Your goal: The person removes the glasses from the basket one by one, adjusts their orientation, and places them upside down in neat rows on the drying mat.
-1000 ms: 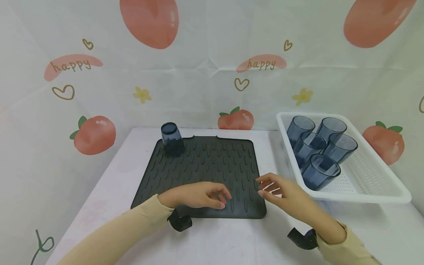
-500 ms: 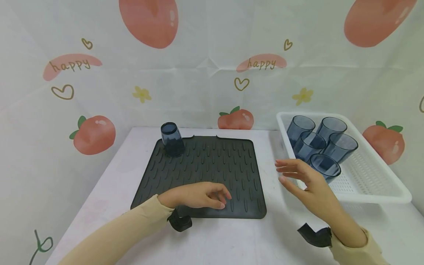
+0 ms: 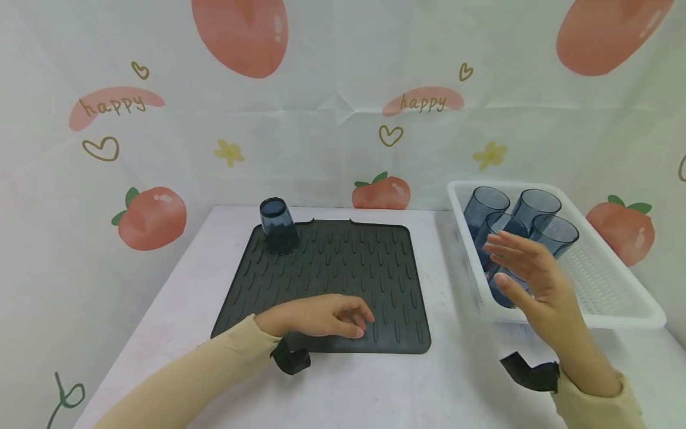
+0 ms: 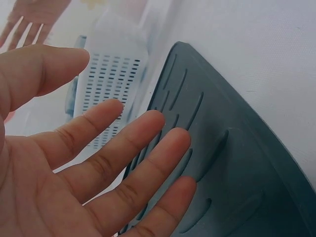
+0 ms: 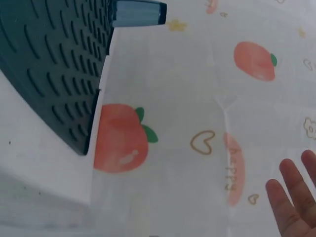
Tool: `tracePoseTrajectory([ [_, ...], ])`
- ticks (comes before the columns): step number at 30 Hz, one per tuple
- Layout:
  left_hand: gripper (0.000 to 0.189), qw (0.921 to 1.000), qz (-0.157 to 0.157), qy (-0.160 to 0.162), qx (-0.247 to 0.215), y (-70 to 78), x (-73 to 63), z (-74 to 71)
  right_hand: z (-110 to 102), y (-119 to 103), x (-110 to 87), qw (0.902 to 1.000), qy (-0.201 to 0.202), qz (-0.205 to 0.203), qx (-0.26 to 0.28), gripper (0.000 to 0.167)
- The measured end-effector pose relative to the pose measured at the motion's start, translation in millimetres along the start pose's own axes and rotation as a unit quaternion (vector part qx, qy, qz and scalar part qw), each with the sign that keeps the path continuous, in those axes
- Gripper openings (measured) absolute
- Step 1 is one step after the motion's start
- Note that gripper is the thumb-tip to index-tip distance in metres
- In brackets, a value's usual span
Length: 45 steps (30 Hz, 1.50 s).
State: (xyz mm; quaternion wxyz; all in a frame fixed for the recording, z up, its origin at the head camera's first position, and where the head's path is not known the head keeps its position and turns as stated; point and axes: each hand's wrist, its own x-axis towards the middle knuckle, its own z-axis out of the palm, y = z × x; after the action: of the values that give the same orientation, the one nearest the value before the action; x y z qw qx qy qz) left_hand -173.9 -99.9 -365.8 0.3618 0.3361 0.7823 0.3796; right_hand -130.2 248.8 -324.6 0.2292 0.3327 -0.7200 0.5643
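Partly, the right hand [image 3: 543, 289] hides blue glasses [image 3: 497, 227] just beyond its fingers.

Even, bright light fills the head view, leaving soft shadows on the table [image 3: 375, 387]; the left wrist view is dimmer, its basket [image 4: 112, 79] hazy.

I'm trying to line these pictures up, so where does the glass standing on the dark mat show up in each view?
Head: the glass stands near the far left corner of the dark mat, left of the picture's middle.
Left wrist: not in this picture.
Right wrist: the glass is at the top, left of centre, sideways in the picture.
Shared landmark: the dark mat, visible in all three.
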Motion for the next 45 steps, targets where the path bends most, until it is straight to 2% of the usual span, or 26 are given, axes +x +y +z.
tracePoseTrajectory([
  [1, 0.033, 1.0000, 0.000, 0.000, 0.000, 0.1, 0.0, -0.1, -2, 2, 0.2, 0.9997, 0.005, -0.011, 0.020, 0.052],
  [5, 0.032, 1.0000, 0.001, -0.001, -0.001, -0.4, 0.5, -0.3, -12, 9, 0.9, 0.9988, 0.024, -0.022, 0.037, 0.055],
  [9, 0.032, 1.0000, 0.001, -0.002, -0.001, -0.5, 1.0, -0.7, -21, 14, -0.9, 0.9989, 0.045, -0.005, 0.011, 0.057],
  [14, 0.032, 1.0000, 0.001, -0.003, 0.000, 1.7, 1.0, -0.9, -30, 25, -6.0, 0.9975, 0.069, 0.013, 0.010, 0.059],
  [16, 0.032, 1.0000, 0.001, -0.003, 0.000, 2.6, 0.8, -0.9, -33, 27, -8.2, 0.9965, 0.079, 0.026, -0.007, 0.061],
  [18, 0.032, 1.0000, 0.001, -0.003, 0.000, 3.0, 0.6, -0.9, -35, 29, -9.9, 0.9946, 0.083, 0.037, -0.049, 0.064],
  [21, 0.032, 1.0000, 0.001, -0.003, -0.004, 3.0, 0.6, -0.7, -37, 29, -11.7, 0.9871, 0.086, 0.061, -0.121, 0.067],
  [25, 0.032, 1.0000, 0.003, -0.005, -0.008, 2.3, 1.1, -0.2, -40, 29, -12.9, 0.9762, 0.091, 0.096, -0.172, 0.070],
  [32, 0.032, 0.9999, 0.008, -0.006, -0.003, 0.4, 2.5, -0.1, -45, 35, -18.5, 0.9624, 0.082, 0.163, -0.201, 0.071],
  [37, 0.031, 0.9999, 0.009, -0.006, -0.003, -1.3, 3.1, -0.2, -51, 42, -23.8, 0.9470, 0.059, 0.214, -0.232, 0.072],
  [45, 0.032, 0.9999, 0.008, -0.007, -0.002, -2.1, 3.4, -0.2, -57, 49, -26.9, 0.9291, 0.027, 0.267, -0.254, 0.075],
])
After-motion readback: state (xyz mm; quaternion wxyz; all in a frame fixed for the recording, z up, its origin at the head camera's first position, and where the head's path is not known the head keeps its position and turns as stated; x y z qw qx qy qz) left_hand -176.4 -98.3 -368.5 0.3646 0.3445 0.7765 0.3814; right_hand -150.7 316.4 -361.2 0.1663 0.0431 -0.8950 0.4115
